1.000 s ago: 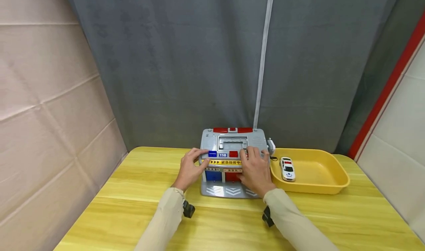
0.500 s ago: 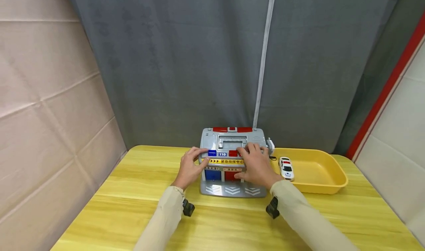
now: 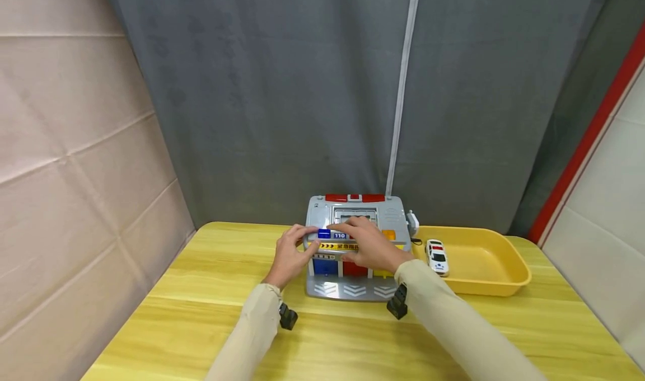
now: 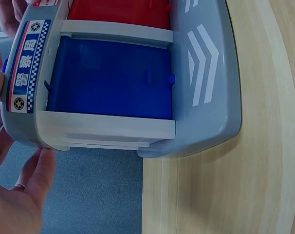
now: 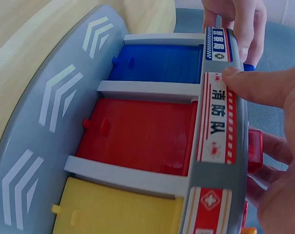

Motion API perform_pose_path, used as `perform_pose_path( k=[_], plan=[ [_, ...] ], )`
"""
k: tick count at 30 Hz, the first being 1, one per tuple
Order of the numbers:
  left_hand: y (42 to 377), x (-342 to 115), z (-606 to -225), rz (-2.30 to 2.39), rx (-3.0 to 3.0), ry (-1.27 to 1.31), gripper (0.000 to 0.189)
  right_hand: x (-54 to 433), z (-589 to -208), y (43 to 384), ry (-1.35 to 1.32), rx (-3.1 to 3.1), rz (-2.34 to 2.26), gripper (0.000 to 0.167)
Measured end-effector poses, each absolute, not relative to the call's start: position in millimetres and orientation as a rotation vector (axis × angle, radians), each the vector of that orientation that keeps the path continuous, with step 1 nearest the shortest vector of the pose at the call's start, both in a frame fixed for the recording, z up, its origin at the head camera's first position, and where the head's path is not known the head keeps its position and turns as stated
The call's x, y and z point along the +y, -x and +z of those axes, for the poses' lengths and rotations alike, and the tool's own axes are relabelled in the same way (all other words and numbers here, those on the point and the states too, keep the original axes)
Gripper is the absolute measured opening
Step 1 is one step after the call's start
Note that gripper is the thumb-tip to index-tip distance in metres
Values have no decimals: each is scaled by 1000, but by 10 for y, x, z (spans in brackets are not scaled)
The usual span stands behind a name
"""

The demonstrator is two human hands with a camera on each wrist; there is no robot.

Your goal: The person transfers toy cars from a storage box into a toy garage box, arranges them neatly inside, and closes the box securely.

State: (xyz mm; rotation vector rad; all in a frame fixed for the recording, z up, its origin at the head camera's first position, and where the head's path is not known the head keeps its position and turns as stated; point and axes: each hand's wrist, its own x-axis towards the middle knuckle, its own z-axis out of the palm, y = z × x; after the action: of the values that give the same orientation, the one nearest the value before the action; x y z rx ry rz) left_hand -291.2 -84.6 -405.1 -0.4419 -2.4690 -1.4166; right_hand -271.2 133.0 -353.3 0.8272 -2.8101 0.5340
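Note:
A grey toy garage [image 3: 390, 216] with a row of coloured roof buttons stands on the table. Its blue door [image 4: 108, 80], red door [image 5: 138, 136] and yellow door [image 5: 113, 212] are closed. My left hand [image 3: 289, 255] grips the garage's left front corner, fingertips beside the blue button [image 3: 324, 234]. With the thumb on the front sign and fingers over the roof, my right hand [image 3: 372, 244] pinches the roof edge around the middle. Behind that hand, a red button [image 5: 254, 150] shows in the right wrist view. The orange button [image 3: 389, 235] is uncovered at the right.
A yellow tray [image 3: 504, 286] sits just right of the garage, with a white toy police car [image 3: 436, 257] inside. The wooden table [image 3: 211, 291] meets a grey curtain [image 3: 262, 146] at the back. A white knob-like part [image 3: 412, 222] sticks out at the garage's right side.
My right hand has slid left along the roof edge, from the right-hand buttons toward the blue one, uncovering the orange button and yellow door. The left hand stays at its corner.

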Motion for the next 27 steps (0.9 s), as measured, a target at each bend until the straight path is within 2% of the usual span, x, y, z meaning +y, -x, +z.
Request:
perform_pose_path(
  k=[12, 27],
  plan=[
    [2890, -822, -4046, -1425, -2465, 460, 28, 1312, -3526, 2696, -859, -2832, 503, 56],
    [2896, -832, -4037, -1414, -2441, 496, 28, 1317, -3513, 2681, -893, -2815, 457, 55]
  ],
)
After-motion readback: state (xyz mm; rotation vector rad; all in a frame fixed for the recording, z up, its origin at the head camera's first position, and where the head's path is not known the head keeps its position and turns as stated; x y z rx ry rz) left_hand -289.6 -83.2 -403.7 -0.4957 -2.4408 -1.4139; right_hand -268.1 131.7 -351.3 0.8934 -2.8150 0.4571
